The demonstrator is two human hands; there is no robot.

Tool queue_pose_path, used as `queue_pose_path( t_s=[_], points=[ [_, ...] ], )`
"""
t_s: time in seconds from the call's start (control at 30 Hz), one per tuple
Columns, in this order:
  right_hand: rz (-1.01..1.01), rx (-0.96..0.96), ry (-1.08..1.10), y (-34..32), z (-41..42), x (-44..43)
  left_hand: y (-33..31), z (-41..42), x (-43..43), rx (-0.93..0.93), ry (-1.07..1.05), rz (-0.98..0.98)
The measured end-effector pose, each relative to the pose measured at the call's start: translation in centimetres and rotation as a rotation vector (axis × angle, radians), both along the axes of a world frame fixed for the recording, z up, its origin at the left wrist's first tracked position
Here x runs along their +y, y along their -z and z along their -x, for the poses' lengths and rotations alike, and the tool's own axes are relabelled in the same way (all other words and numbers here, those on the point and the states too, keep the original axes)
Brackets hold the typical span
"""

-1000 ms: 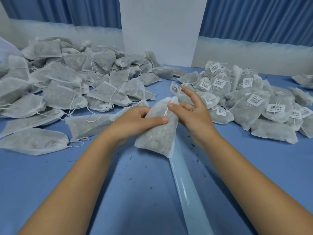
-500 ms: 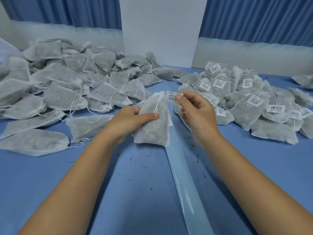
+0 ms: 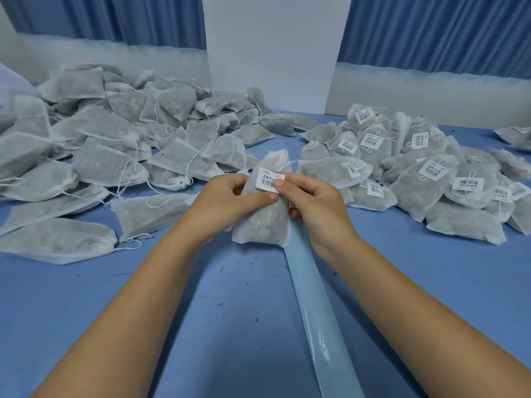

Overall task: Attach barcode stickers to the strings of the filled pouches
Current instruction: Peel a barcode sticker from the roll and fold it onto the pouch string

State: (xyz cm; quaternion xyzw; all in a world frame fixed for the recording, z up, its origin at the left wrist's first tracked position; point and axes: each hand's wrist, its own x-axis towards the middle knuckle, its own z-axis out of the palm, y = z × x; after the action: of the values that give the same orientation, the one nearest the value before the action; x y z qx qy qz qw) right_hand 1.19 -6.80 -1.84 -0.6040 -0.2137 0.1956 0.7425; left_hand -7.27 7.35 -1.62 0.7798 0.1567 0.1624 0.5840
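Person at blue table (image 3: 230, 326), both forearms reaching in.

Left hand (image 3: 230, 202) grips one filled pouch (image 3: 263, 222) and holds it upright just above the tabletop. Fingers are curled round its left side; the thumb lies across the front, tip just under the label. Pouch is white mesh with coarse pale filling showing through. Its gathered neck points away from the person, with the drawstring (image 3: 287, 163) trailing off the top right.

Right hand (image 3: 313, 205) pinches a barcode sticker (image 3: 268, 180) by its right edge, between thumb and forefinger. Sticker sits flat against the pouch's upper front, print facing up. Cannot tell whether the string runs behind it. Remaining right fingers are curled in beside the pouch's right edge.

A long pale-blue backing strip (image 3: 319, 311) runs along the table from under the pouch towards the person.

Left of the hands: a heap of unlabelled pouches (image 3: 109, 156), loose strings everywhere. Right: a heap of labelled pouches (image 3: 431, 173), each showing a white barcode tag.

Small dark crumbs are scattered on the table surface. Behind, a white panel (image 3: 275, 53) stands between blue curtains (image 3: 431, 30).
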Motion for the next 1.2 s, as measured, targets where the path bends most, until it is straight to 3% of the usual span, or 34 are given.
queue_pose_path(
  t_s=[0.53, 0.8, 1.03, 1.2],
  points=[
    [0.060, -0.130, 0.198, 0.4, 0.0, 0.4, -0.1, -0.1, -0.5, -0.124, 0.056, -0.025],
    [0.047, -0.008, -0.030, 0.0, -0.1, 0.1, -0.2, -0.5, -0.6, -0.136, -0.079, 0.131],
    [-0.107, 0.241, -0.214, -0.1, -0.4, 0.0, 0.2, -0.8, -1.1, -0.229, -0.067, 0.023],
    [-0.073, 0.164, -0.220, -0.4, -0.3, 0.0, 0.2, -1.0, -1.3, -0.229, -0.143, -0.033]
  ],
)
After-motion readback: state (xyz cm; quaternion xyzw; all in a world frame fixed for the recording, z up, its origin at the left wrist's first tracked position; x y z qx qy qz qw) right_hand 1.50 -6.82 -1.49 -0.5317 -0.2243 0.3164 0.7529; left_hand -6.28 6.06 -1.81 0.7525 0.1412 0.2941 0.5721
